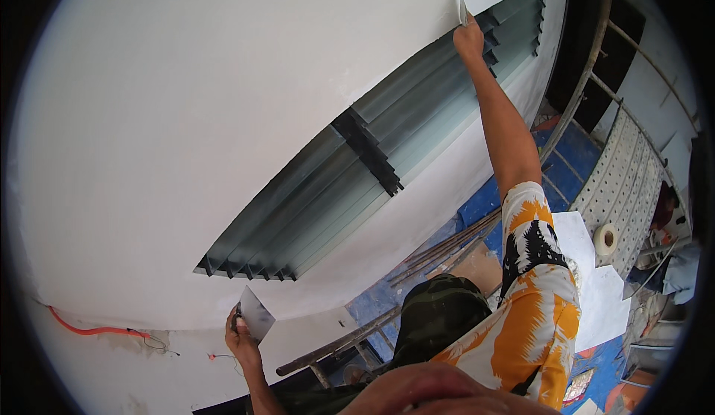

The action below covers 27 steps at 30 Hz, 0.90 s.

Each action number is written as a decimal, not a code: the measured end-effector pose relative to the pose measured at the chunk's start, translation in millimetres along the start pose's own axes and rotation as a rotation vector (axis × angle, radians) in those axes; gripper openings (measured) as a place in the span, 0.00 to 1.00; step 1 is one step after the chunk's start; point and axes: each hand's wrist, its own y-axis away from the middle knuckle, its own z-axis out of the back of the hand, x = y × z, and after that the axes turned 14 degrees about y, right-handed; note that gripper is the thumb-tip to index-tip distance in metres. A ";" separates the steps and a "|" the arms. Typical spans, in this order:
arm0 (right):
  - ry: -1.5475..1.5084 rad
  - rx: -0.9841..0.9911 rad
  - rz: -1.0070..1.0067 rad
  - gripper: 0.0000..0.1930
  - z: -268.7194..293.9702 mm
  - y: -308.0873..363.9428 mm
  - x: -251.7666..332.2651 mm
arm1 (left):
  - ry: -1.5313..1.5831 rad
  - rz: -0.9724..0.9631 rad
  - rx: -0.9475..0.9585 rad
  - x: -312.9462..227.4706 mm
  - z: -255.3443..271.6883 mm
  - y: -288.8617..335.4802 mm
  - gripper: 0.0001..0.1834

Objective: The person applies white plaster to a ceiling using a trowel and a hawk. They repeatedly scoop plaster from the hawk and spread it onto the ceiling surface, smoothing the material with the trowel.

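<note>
Gripping a metal plate (pixel 258 317), left hand (pixel 243 337) sits low. Right hand (pixel 468 39), well apart, clamped on blade (pixel 462 10) near louvred window (pixel 417 94).

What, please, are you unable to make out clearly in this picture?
In the head view:
Right blade: its handle is hidden by the right hand.
Left blade: its handle is partly covered by the left hand.
White sheet: its left part is hidden behind the sleeve.
Pale blue cloth, far right: too small and blurred to tell whether someone wears it.

Window (pixel 369 150) in wall (pixel 186 117), scaffold (pixel 617 173) right
</note>
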 end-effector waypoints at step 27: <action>0.112 -0.194 0.623 0.32 -41.1 272.1 147.4 | 0.069 0.051 -0.071 -10.7 7.3 12.6 0.29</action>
